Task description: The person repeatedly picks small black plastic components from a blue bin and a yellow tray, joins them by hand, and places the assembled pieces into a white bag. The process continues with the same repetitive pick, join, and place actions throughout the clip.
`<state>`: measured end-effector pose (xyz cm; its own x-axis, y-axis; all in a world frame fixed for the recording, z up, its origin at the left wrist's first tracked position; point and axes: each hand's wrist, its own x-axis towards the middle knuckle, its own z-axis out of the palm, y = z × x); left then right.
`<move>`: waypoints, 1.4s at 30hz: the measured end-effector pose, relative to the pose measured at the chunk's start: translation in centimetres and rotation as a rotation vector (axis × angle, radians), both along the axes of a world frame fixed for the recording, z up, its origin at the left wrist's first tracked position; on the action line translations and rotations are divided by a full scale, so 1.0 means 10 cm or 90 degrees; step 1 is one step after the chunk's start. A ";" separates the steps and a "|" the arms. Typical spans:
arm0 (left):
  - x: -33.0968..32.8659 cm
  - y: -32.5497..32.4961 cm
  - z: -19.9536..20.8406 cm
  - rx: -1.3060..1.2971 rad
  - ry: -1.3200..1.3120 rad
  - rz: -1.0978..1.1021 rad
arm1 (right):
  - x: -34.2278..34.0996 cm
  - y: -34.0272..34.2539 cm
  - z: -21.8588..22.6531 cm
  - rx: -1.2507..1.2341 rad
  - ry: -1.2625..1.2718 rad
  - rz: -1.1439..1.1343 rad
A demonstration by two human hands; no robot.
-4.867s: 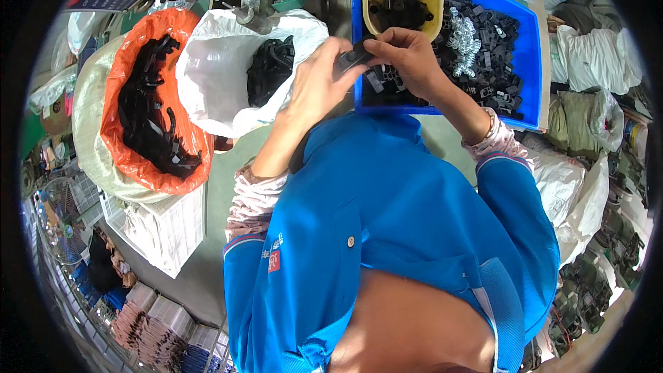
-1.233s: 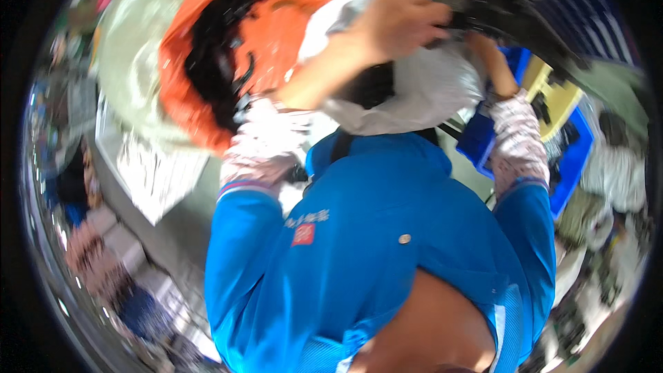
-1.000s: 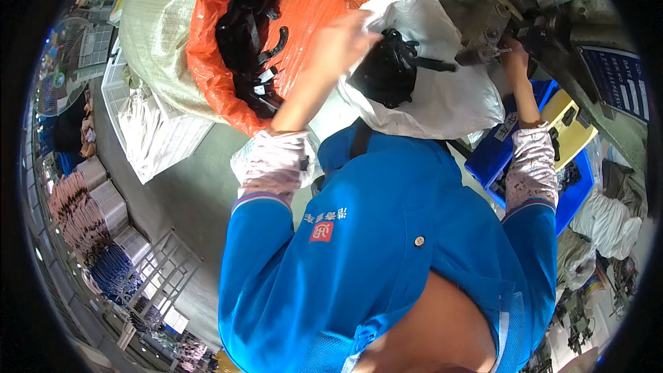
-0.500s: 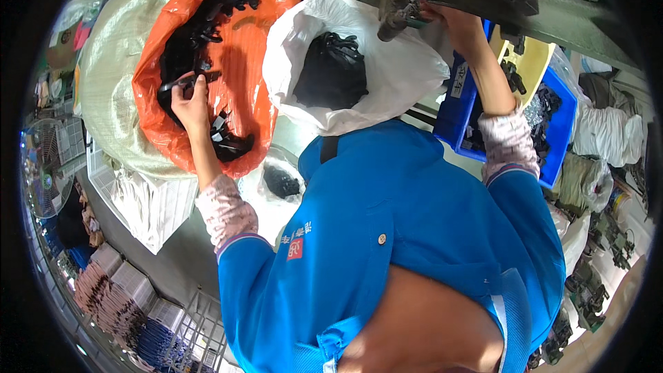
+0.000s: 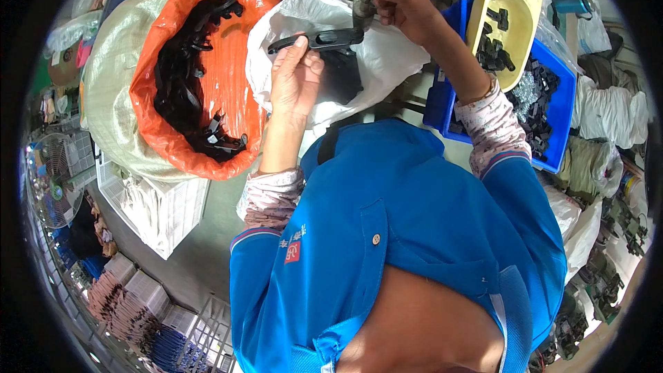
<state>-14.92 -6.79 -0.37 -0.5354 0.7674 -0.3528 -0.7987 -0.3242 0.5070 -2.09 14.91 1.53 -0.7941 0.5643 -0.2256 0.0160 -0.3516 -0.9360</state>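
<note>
- The black part is held above the mouth of the white bag, nearer its upper edge; an oval opening is seen in it.
- It is gripped by the left hand, pinched near its left end under the thumb, and lies nearly crosswise.
- The right hand is raised above the white bag's upper right edge, its fingers bent, beside the metal post; whether anything is gripped by it cannot be told.
- Whether the post is touched by the part's right end cannot be told either.
- Dark pieces are held in the white bag, partly hidden by the left hand.
- The orange bag is set just left of it, with black pieces heaped along its left edge.
- The blue bin is placed to the right; its upper left corner is covered by the yellow tray, where small black fittings are kept.
- Silvery pieces are piled beside the tray's lower right edge.
</note>
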 end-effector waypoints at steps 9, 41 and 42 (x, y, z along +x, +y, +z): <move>0.82 0.13 -0.13 -0.032 -0.141 -0.194 | 1.21 -0.97 -0.01 0.182 -0.001 -0.119; 2.46 0.93 0.02 -0.227 0.092 -0.724 | 3.21 -1.06 -0.06 0.792 -0.145 -0.366; 2.46 0.92 0.00 -0.216 0.094 -0.705 | 3.31 -1.02 -0.09 0.777 -0.145 -0.383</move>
